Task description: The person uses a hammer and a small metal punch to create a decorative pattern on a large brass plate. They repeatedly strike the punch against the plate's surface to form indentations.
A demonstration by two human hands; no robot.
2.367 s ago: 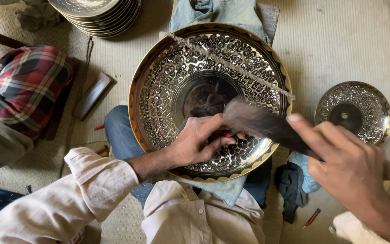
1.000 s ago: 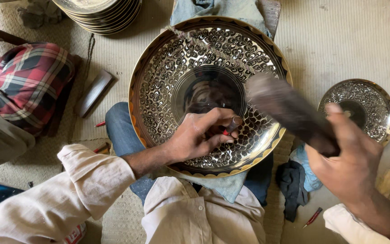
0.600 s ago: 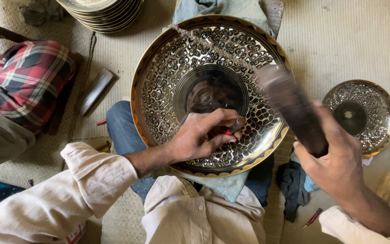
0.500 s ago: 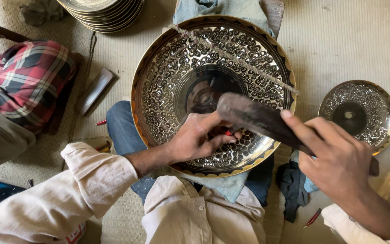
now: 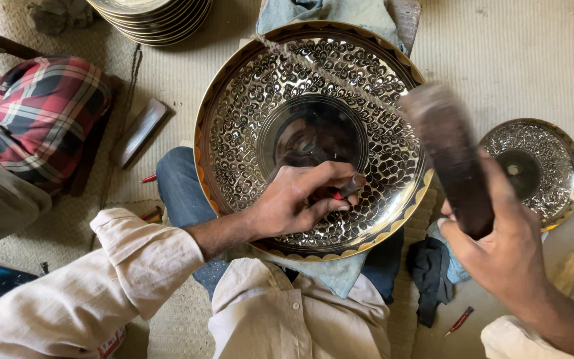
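Note:
A large round brass plate (image 5: 247,100) with dense engraved patterns rests on my lap. My left hand (image 5: 297,203) lies on its lower part and pinches a small chisel (image 5: 348,188) with a red end against the metal. My right hand (image 5: 506,249) grips a dark wooden mallet (image 5: 446,153), raised beside the plate's right rim and blurred by motion. A twisted cord (image 5: 330,73) runs across the plate's upper face.
A smaller engraved plate (image 5: 536,166) lies on the floor at right. Stacked plates (image 5: 154,16) sit at the top left. A person in a checked cloth (image 5: 31,113) sits at left. A flat dark bar (image 5: 142,129), cloths (image 5: 433,269) and red tools (image 5: 461,320) lie around.
The mallet came down onto the chisel half a second ago and has since swung back up to the right. My left hand has kept the chisel at nearly the same spot.

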